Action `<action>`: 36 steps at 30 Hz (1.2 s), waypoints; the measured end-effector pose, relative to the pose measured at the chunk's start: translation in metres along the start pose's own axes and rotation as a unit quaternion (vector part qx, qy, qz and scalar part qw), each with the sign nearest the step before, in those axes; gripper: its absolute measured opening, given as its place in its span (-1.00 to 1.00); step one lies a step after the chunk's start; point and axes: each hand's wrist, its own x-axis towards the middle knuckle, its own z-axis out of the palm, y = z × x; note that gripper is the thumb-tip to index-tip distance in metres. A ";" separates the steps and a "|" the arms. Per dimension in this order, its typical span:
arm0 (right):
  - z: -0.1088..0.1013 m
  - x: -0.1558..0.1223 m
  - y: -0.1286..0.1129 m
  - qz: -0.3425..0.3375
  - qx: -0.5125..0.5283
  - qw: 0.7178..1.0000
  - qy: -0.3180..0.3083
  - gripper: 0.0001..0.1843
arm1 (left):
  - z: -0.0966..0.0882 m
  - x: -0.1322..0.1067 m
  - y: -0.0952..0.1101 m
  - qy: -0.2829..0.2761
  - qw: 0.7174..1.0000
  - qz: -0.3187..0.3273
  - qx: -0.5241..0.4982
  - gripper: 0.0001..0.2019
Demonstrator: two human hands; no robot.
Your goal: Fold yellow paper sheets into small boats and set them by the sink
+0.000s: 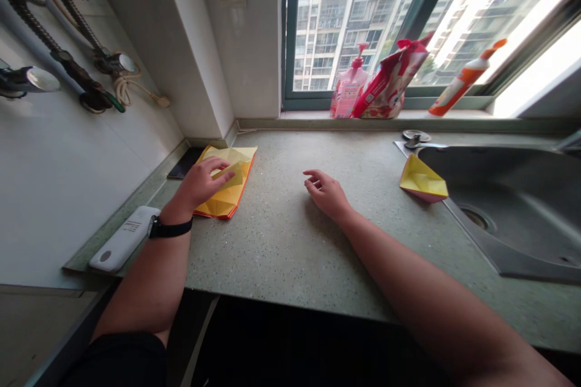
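My left hand, with a black watch on its wrist, is at a stack of yellow paper sheets with orange-red edges. Between its thumb and fingers is a raised, creased part of the top sheet. My right hand hangs over the middle of the counter, holding nothing, its fingers loosely bent and apart. Off to the right, a folded paper piece, yellow inside and reddish outside, sits by the sink's edge.
A dark flat object lies partly behind the paper stack. A white device rests at the counter's left edge. The steel sink is at right. On the windowsill stand a pink pump bottle, a red bag and an orange-white bottle.
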 end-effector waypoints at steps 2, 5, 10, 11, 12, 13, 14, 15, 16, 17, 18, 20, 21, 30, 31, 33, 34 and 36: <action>0.000 0.002 0.002 0.014 0.036 0.999 0.003 -0.66 | 0.004 0.003 0.021 0.006 0.999 0.041 -0.012 -0.48; -0.006 0.009 0.008 0.059 0.121 0.991 0.017 -0.52 | 0.021 0.010 0.058 -0.052 0.992 0.110 -0.028 -0.57; -0.026 0.026 0.024 0.121 0.179 0.975 0.052 -0.35 | 0.075 0.016 0.122 -0.147 0.972 0.177 -0.037 -0.70; -0.030 0.028 0.028 0.123 0.164 0.977 0.057 -0.34 | 0.087 0.015 0.132 -0.164 0.969 0.181 -0.033 -0.69; -0.035 0.030 0.032 0.120 0.141 0.981 0.064 -0.33 | 0.097 0.014 0.139 -0.180 0.966 0.185 -0.031 -0.66; -0.039 0.032 0.036 0.118 0.112 0.984 0.073 -0.32 | 0.106 0.013 0.144 -0.192 0.962 0.190 -0.033 -0.61; -0.042 0.032 0.039 0.114 0.080 0.987 0.083 -0.32 | 0.113 0.012 0.147 -0.207 0.957 0.201 -0.040 -0.55; -0.045 0.033 0.043 0.109 0.048 0.989 0.092 -0.32 | 0.119 0.010 0.147 -0.224 0.948 0.221 -0.048 -0.51; -0.047 0.033 0.046 0.105 0.016 0.989 0.100 -0.32 | 0.123 0.008 0.144 -0.240 0.938 0.245 -0.053 -0.48; -0.048 0.033 0.048 0.101 -0.013 0.989 0.103 -0.32 | 0.125 0.006 0.139 -0.255 0.927 0.269 -0.053 -0.47; -0.049 0.033 0.050 0.099 -0.040 0.989 0.102 -0.33 | 0.127 0.004 0.133 -0.269 0.917 0.290 -0.049 -0.47; -0.048 0.032 0.052 0.100 -0.088 0.987 0.093 -0.33 | 0.128 -0.001 0.121 -0.290 0.902 0.318 -0.040 -0.49; -0.048 0.032 0.053 0.096 -0.112 0.985 0.091 -0.33 | 0.129 -0.003 0.116 -0.301 0.896 0.325 -0.035 -0.48; -0.033 0.019 0.031 -0.127 -0.202 0.970 -0.049 -0.61 | 0.135 -0.016 0.115 -0.345 0.878 0.331 -0.005 -0.38; -0.030 0.018 0.029 -0.143 -0.206 0.964 -0.092 -0.62 | 0.134 -0.017 0.117 -0.347 0.876 0.334 -0.007 -0.37; -0.025 0.018 0.028 -0.144 -0.226 0.952 -0.150 -0.59 | 0.133 -0.018 0.119 -0.353 0.873 0.335 -0.009 -0.36; -0.023 0.018 0.029 -0.134 -0.237 0.948 -0.166 -0.56 | 0.133 -0.018 0.119 -0.357 0.872 0.335 -0.008 -0.35; -0.020 0.020 0.032 -0.115 -0.255 0.943 -0.182 -0.48 | 0.133 -0.019 0.120 -0.363 0.871 0.332 -0.007 -0.34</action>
